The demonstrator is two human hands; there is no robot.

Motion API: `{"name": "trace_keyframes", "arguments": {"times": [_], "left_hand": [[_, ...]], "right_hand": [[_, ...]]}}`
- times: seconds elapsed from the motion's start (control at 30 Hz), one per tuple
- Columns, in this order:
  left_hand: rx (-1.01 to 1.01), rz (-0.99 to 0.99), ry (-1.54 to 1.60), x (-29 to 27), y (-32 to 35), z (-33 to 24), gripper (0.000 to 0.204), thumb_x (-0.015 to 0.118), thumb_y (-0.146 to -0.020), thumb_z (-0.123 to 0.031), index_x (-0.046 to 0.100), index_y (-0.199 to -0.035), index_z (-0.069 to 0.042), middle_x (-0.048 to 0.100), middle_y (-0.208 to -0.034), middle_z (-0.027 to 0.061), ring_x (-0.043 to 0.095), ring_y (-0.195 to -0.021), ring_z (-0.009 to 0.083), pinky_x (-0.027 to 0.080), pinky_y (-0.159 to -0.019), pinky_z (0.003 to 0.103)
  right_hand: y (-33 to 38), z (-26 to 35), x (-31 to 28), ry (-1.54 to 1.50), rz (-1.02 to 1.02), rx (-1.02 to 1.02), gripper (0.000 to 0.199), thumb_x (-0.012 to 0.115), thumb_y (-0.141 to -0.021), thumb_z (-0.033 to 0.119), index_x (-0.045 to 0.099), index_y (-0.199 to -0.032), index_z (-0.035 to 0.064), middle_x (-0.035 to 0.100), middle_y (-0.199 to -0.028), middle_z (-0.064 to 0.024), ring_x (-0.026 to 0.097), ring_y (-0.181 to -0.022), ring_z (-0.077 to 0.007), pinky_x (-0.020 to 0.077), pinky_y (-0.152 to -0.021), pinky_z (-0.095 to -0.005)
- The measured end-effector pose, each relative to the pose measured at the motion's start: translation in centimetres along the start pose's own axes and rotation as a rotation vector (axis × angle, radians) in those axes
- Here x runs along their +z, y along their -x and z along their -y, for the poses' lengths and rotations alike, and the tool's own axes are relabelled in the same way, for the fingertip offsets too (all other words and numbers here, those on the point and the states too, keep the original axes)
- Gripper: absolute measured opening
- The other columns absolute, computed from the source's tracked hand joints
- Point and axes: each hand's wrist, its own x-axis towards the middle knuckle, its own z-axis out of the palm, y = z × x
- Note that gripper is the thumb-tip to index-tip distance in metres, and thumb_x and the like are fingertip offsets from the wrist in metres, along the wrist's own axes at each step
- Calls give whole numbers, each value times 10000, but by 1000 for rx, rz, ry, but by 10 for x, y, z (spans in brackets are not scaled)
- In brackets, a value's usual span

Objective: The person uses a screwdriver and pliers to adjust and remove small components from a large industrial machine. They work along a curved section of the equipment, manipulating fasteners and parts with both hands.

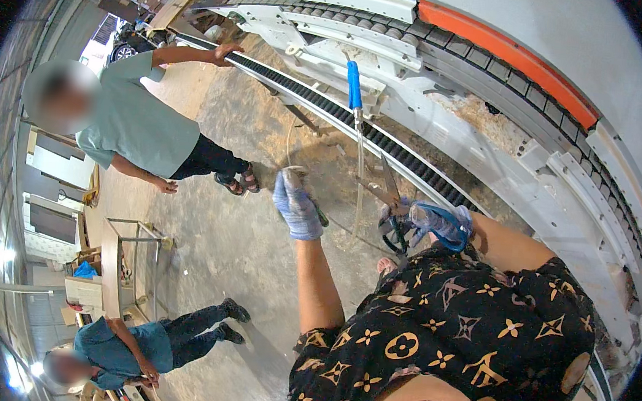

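- Our right hand (435,224), gloved in blue, sits right of centre in the frame with its fingers closed around the dark handles of a pair of shears (391,199); the blades point up and left, towards the machine.
- Our left hand (297,206), also in a blue glove, is at centre frame, fist closed on the end of a thin pale cord (360,158), or possibly a wire; the view is too warped to say which.
- That cord runs from the left fist in a loop low across the floor and up past the shears to a blue-handled tool (355,85) that hangs at the machine's edge in the upper middle.
- As we judge it, the cord is gathered and the shears are brought up to it, but we see no cut made yet; the blades are just beside the cord, not clearly on it.
- Behind it all, the long white machine with the black ribbed belt (415,167) sweeps from upper left to lower right.
- Two other people stand at left: one in the upper left with a hand on the belt, one in the lower left by a metal frame table (129,260).
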Motion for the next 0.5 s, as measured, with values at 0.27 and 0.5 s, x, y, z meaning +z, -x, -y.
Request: {"name": "trace_keyframes", "arguments": {"times": [0.27, 0.5], "left_hand": [[-111, 713, -362, 16, 17, -28, 286, 653, -810, -248, 622, -978, -19, 548, -687, -20, 482, -620, 81, 414, -575, 224], [13, 729, -462, 18, 16, -26, 176, 608, -830, -194, 601, -855, -20, 536, -642, 24, 461, -595, 86, 410, -561, 233]], "right_hand": [[-11, 11, -11, 200, 26, 11, 570, 597, -784, 473, 463, -1212, 120, 505, -877, 46, 473, -737, -73, 405, -607, -235], [-16, 1, -14, 258, 21, 31, 416, 580, -836, 374, 484, -1144, 110, 510, -876, 15, 487, -728, -83, 421, -596, -233]]}}
